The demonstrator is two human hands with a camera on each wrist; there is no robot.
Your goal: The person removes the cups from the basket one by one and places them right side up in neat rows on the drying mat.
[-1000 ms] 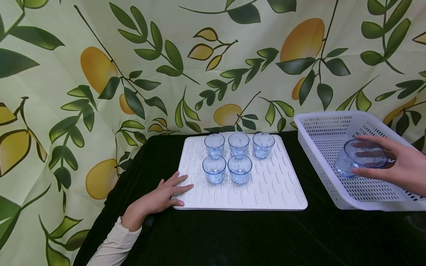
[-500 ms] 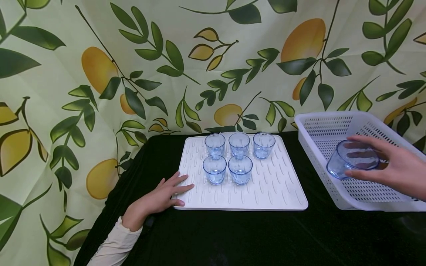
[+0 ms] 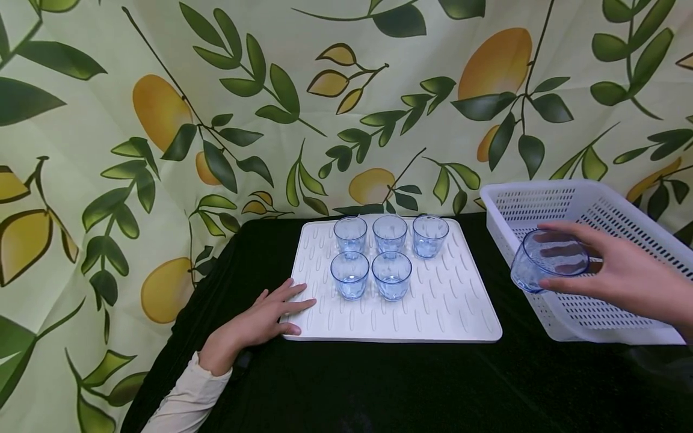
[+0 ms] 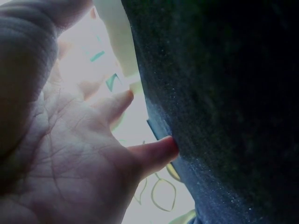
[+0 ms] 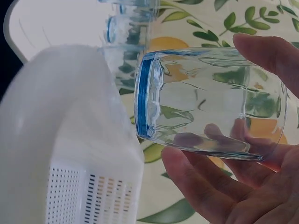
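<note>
My right hand (image 3: 622, 270) grips a clear blue glass tumbler (image 3: 547, 261), thumb on one side and fingers on the other. The tumbler is tilted and overlaps the left rim of a white plastic basket (image 3: 500, 225). In the right wrist view the tumbler (image 5: 201, 102) lies sideways between thumb and fingers. My left hand (image 3: 257, 319) rests with spread fingers on the left edge of a white ridged drying mat (image 3: 444, 313). Several matching tumblers stand upright on the mat, among them a front one (image 3: 391, 276) and a back right one (image 3: 429, 236). The left wrist view shows the open palm (image 4: 70, 149).
The perforated basket stands right of the mat, a narrow strip of table between them. A black cloth (image 3: 379, 385) covers the table. Behind hangs a backdrop (image 3: 303, 168) printed with leaves and fruit. Tumblers form two rows on the mat's back and left part.
The right hand has carried the tumbler leftward, from over the basket's inside to its left rim. The left hand and the tumblers on the mat have stayed put.
</note>
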